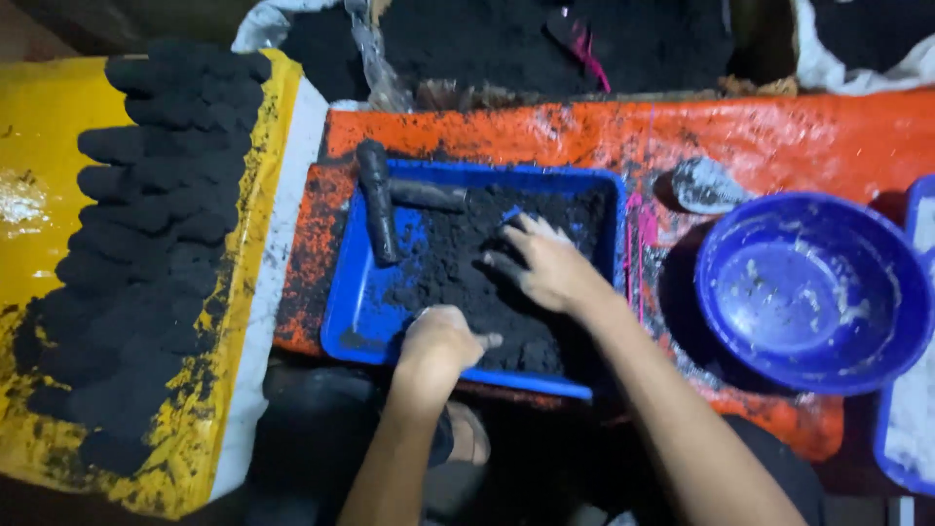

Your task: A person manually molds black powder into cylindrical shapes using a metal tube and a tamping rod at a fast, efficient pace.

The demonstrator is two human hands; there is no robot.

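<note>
While both hands work inside the blue tray [353, 321], black powder [458, 263] covers most of its floor. Left hand [440, 343]: closed in a fist at the near edge of the powder, thumb out; whether it grips anything, cannot tell. Right hand [545, 265]: fingers spread flat, pressed onto the powder, nothing held. Dark T-shaped tool [378, 200] lies at the tray's far left corner, apart from both hands. Blue bowl [813, 292], smeared white, sits right of the tray on the orange sheet [779, 136]. Black lumps [146, 244] are stacked on the yellow sheet [39, 127], left.
</note>
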